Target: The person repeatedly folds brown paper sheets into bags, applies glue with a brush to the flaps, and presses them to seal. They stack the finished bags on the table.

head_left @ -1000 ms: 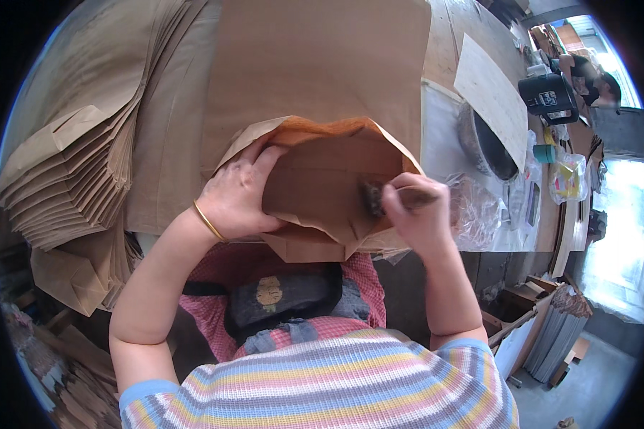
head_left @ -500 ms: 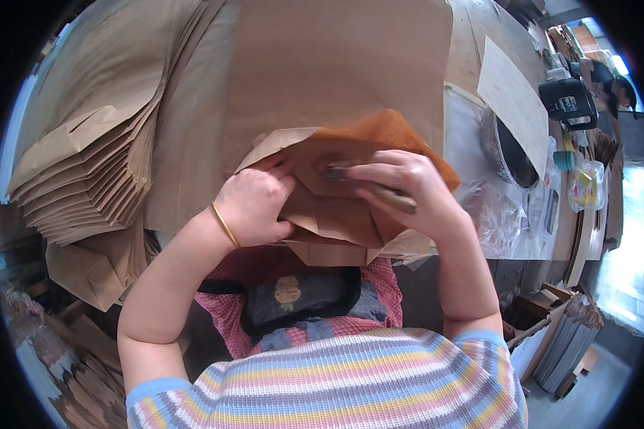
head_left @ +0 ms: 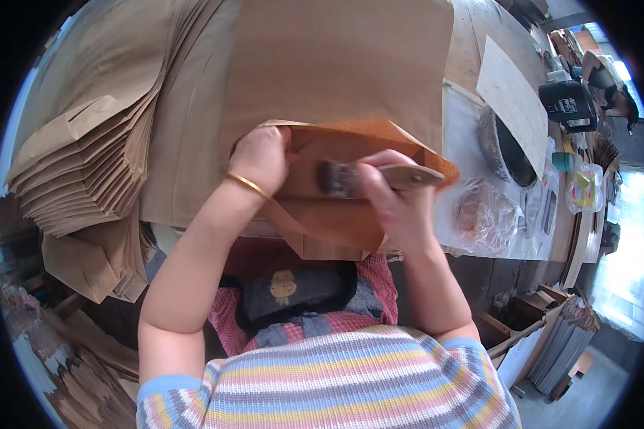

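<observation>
A brown paper bag [head_left: 325, 223] lies in front of me with its end folded open, showing an orange-brown inner side at the right. My left hand [head_left: 261, 159] is closed on the bag's left edge, its fingertips partly hidden by the fold. In my right hand [head_left: 399, 196] is a flat brush [head_left: 338, 179] with dark bristles and a wooden handle. The bristles are blurred and sit over the middle of the opened end; whether they touch the paper I cannot tell.
Flat brown paper [head_left: 336, 57] lies beyond the bag. Folded paper bags [head_left: 86, 171] are stacked at the left. To the right are a dark bowl [head_left: 511, 150] partly under a pale board [head_left: 514, 96], clear plastic [head_left: 488, 214] and a black jug [head_left: 569, 104]. Another person [head_left: 612, 82] is at the far right.
My left hand has moved up and slightly left along the bag's edge. My right hand has turned with the brush, whose handle now points right, and the bag's end is spread wider.
</observation>
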`<state>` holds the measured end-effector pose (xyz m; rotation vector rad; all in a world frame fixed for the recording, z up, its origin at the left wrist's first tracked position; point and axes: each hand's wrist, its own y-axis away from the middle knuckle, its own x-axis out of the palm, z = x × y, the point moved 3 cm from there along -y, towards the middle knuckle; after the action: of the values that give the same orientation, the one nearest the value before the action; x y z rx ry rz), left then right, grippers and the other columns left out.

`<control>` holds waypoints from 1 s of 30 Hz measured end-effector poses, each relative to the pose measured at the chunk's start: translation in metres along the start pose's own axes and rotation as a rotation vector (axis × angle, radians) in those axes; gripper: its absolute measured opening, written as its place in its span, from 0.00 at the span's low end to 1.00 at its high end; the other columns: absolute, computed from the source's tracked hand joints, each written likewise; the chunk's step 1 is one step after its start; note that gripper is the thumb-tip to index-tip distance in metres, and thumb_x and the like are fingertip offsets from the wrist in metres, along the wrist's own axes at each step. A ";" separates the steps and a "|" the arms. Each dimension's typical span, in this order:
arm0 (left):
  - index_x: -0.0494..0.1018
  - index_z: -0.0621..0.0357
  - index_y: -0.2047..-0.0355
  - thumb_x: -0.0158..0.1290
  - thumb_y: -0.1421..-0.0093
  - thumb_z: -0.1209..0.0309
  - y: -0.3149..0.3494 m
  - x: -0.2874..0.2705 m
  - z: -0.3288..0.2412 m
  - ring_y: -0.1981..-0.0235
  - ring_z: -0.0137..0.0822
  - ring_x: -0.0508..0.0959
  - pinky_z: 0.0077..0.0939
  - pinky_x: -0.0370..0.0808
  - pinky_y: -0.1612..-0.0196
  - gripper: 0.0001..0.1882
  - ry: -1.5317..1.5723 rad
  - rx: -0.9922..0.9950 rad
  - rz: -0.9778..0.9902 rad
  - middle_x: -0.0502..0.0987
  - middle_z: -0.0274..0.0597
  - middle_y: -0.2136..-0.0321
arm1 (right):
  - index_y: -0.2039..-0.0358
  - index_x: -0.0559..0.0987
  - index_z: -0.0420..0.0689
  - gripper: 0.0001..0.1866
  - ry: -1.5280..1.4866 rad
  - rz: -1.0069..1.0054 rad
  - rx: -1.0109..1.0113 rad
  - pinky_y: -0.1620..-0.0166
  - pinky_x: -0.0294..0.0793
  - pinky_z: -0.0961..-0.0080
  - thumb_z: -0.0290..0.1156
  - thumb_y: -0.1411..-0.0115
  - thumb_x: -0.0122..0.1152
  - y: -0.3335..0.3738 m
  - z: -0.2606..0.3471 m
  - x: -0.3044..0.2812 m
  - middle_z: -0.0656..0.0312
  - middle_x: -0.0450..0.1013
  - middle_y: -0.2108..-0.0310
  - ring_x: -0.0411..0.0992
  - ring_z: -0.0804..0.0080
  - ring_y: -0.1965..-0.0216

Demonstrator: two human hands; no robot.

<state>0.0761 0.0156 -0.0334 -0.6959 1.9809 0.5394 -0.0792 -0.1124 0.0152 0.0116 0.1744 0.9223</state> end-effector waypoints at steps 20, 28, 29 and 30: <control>0.82 0.59 0.75 0.52 0.51 0.72 -0.003 0.021 -0.054 0.47 0.44 0.73 0.34 0.64 0.38 0.09 -0.706 0.302 -0.226 0.80 0.48 0.62 | 0.50 0.74 0.35 0.17 -0.712 -0.359 -0.290 0.53 0.73 0.76 0.34 0.33 0.51 -0.032 -0.021 -0.097 0.57 0.75 0.58 0.73 0.73 0.58; 0.82 0.61 0.70 0.54 0.51 0.71 -0.006 0.026 -0.061 0.45 0.46 0.72 0.34 0.64 0.37 0.11 -0.773 0.317 -0.075 0.78 0.52 0.56 | 0.48 0.72 0.39 0.21 -1.432 0.132 0.007 0.36 0.61 0.58 0.42 0.30 0.42 -0.070 -0.101 -0.011 0.53 0.77 0.56 0.74 0.60 0.51; 0.81 0.62 0.67 0.54 0.47 0.69 0.004 0.009 -0.066 0.43 0.46 0.70 0.36 0.63 0.38 0.12 -0.404 0.581 -0.105 0.78 0.50 0.55 | 0.47 0.72 0.39 0.22 -1.442 0.129 0.047 0.36 0.61 0.58 0.42 0.30 0.42 -0.069 -0.097 -0.013 0.53 0.77 0.56 0.74 0.59 0.50; 0.80 0.63 0.63 0.54 0.44 0.66 0.020 -0.012 -0.067 0.42 0.47 0.68 0.39 0.62 0.38 0.14 -0.022 0.831 -0.122 0.78 0.48 0.55 | 0.47 0.71 0.39 0.22 -1.454 0.122 0.085 0.35 0.60 0.58 0.42 0.30 0.41 -0.070 -0.096 -0.016 0.53 0.78 0.57 0.74 0.58 0.50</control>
<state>0.0251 -0.0080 0.0105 -0.2731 1.8929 -0.3520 -0.0480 -0.1735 -0.0829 0.7552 -1.1444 0.8335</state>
